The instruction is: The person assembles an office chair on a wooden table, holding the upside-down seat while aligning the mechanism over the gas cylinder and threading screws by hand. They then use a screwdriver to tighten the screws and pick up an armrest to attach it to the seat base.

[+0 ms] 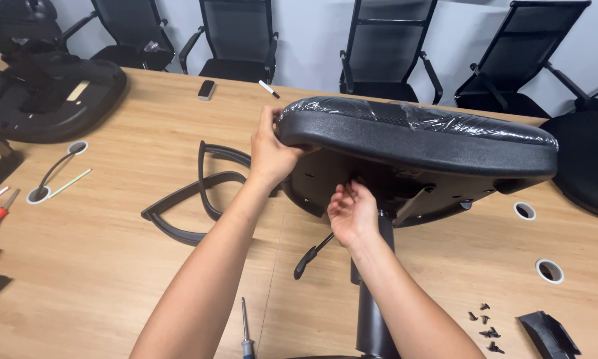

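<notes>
The left hand (271, 149) clamps the left edge of the plastic-wrapped seat cushion (415, 133), which sits tilted on a gas column (375, 292) near the table's (113, 266) front edge, while the right hand (352, 213) has its fingers curled up against the mechanism plate (405, 189) beneath. The slick wrap could let the seat slip and tip toward the loose armrests (199, 193) at left. Whether the right fingers pinch a screw is hidden, and the column's foot is cut off.

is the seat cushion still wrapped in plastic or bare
Wrapped: clear, wrinkled film glints over the mesh top of the seat cushion, which the left hand grips at its edge.
</notes>
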